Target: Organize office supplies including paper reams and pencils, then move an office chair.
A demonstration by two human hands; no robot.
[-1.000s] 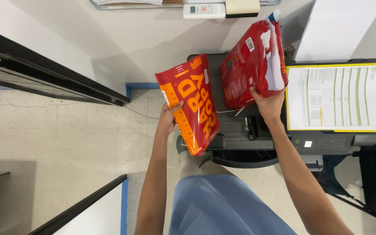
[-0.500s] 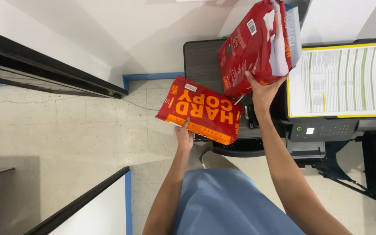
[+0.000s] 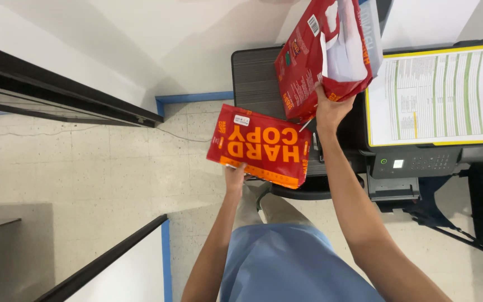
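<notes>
1. Nearest to us are our blue trousers (image 3: pixel 286 263), with both forearms reaching away from them over the speckled floor (image 3: pixel 85 168).
2. Our left hand (image 3: pixel 235 178) grips the near edge of a sealed paper pack (image 3: pixel 261 146), fingers underneath and thumb likely on top. We judge this lets it lie nearly flat, held up from below, above the floor and the near-left corner of the grey unit (image 3: pixel 258 81).
3. That pack is a red wrapper with an orange band along its near edge, big orange lettering and a small white label at its far-left corner; it looks full and unopened.
4. Our right hand (image 3: pixel 331 109) clutches the bottom corner of an opened paper pack (image 3: pixel 322 53), raised upright farther off. Held this way, we think, the torn side faces right so the white sheets (image 3: pixel 345 47) stay inside.
5. To the right, a printer (image 3: pixel 415 162) carries a yellow-edged printed sheet (image 3: pixel 437 95) on top; a white wall (image 3: pixel 169 39) lies beyond.
</notes>
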